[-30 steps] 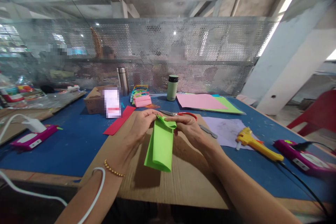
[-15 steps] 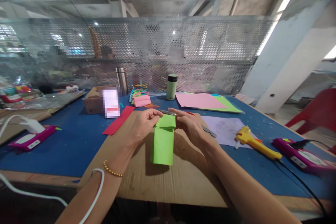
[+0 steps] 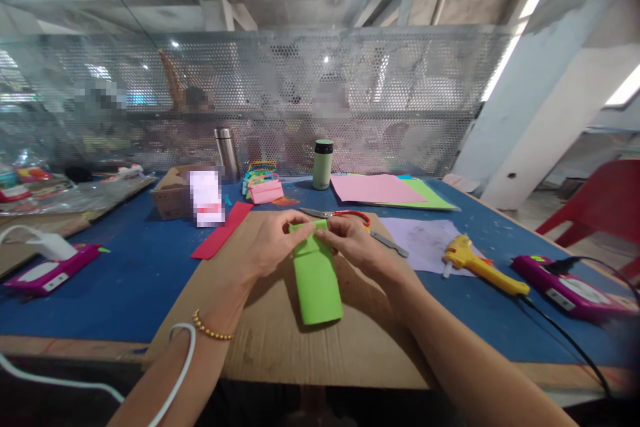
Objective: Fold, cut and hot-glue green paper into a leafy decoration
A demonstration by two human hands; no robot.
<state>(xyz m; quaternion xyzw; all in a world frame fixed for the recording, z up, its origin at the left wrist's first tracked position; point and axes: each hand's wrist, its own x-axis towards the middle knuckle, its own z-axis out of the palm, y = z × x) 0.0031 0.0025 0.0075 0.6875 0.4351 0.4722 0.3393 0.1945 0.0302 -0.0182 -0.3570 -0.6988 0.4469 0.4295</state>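
1. The broad blue tabletop [image 3: 130, 260] carries everything; nearest the person, a large brown corrugated-cardboard sheet [image 3: 270, 347] lies on it.
2. To the right, a pale-purple flat sheet [image 3: 420, 237] lies partly under a yellow glue gun [image 3: 493, 273] with a black cord.
3. A bright-green folded strip of thin sheet material [image 3: 319, 287] is over the middle of the cardboard, between the hands; I cannot tell whether its lower end touches. Half a second ago it hung straighter; now that end slants rightward.
4. The left hand [image 3: 277, 240] pinches the strip's upper left, thumb laid across the turned-down band. A moment ago this thumb was at the edge, so the fold now seems to be getting pressed and held rather than lined up.
5. The right hand [image 3: 353, 240] pinches the upper right corner between thumb and curled fingers.
6. Just beyond the hands, the red-handled metal scissors [image 3: 327, 215] show more fully than before, untouched.
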